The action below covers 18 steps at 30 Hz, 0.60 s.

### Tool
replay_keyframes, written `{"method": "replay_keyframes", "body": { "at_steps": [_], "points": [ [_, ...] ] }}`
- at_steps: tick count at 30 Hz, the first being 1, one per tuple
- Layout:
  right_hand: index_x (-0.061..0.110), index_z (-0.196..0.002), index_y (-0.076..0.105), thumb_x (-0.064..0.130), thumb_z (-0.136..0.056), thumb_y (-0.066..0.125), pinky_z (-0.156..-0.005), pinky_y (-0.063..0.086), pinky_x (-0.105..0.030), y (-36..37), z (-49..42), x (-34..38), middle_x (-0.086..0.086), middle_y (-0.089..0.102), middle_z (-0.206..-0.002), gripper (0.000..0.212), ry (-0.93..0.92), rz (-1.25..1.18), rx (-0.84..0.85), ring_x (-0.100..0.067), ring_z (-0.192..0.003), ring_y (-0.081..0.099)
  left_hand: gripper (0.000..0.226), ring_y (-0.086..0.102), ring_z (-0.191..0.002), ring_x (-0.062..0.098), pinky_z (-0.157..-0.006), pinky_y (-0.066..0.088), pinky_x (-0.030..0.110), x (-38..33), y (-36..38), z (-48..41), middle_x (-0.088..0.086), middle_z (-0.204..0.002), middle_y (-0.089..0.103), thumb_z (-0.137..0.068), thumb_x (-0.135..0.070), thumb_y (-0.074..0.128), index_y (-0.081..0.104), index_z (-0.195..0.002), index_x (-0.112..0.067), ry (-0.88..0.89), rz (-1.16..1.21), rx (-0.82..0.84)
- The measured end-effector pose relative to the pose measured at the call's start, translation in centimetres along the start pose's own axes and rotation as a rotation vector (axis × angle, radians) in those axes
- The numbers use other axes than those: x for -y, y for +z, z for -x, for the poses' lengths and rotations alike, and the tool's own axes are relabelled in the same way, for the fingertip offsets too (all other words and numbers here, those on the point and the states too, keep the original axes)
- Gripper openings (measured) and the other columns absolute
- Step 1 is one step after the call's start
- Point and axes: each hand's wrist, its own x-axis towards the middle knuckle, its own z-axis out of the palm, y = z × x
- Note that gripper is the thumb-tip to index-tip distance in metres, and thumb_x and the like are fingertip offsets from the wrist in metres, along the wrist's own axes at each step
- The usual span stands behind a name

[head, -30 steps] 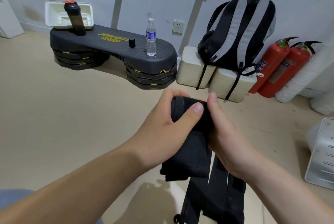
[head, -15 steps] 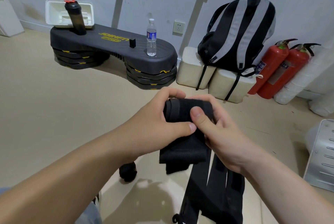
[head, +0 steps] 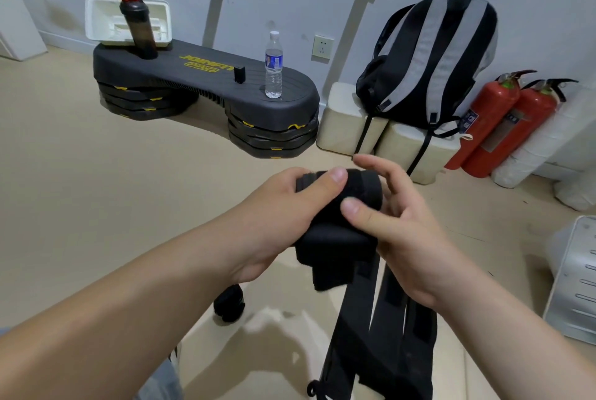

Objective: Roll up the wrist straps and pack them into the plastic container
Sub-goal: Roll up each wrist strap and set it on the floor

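Observation:
I hold a black wrist strap (head: 358, 190) in front of me, its upper part wound into a thick roll. My left hand (head: 277, 216) grips the roll's left end, thumb on top. My right hand (head: 400, 232) presses its thumb on the roll's front, with its fingers spread loosely behind the right end. The strap's loose tail (head: 329, 257) hangs below. More black straps (head: 380, 335) hang flat underneath. A rolled black strap (head: 229, 303) lies on the floor beneath my left wrist. A white plastic container (head: 96, 22) stands far left on a black platform.
The black platform (head: 206, 83) carries a dark shaker bottle (head: 140, 28) and a water bottle (head: 273, 66). A striped backpack (head: 429, 64) sits on white blocks, with two red fire extinguishers (head: 503, 122) to its right. A grey metal panel (head: 577, 280) stands at the right edge.
The roll has grown thicker as the strap wound up. My right fingers have lifted off the roll and spread, the thumb staying on it. The rolled strap on the floor has come into view.

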Motion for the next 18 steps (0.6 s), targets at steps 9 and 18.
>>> {"method": "replay_keyframes", "body": {
  "at_steps": [9,18],
  "points": [
    [0.025,-0.138,0.063,0.074,-0.095,0.055,-0.109,0.052,-0.058,0.3,-0.3,-0.4,-0.005,0.075,-0.129,0.065,0.186,0.122,0.086,-0.025,-0.122,0.071,0.047,0.075,-0.108,0.026,-0.090,0.063,0.045,0.6,-0.3,0.5,0.008,-0.118,0.074,-0.080,-0.033,0.074,0.062,-0.125,-0.034,0.165,-0.022,0.030],
    [0.019,-0.128,0.072,0.061,-0.105,0.044,-0.103,0.057,-0.050,0.3,-0.6,0.3,-0.008,0.080,-0.117,0.055,0.260,-0.080,-0.098,-0.027,-0.110,0.077,0.040,0.074,-0.096,0.014,-0.091,0.060,0.039,0.4,0.3,-0.3,-0.005,-0.101,0.075,-0.095,-0.060,0.061,0.069,-0.107,-0.022,0.111,-0.087,-0.311]
  ]
}}
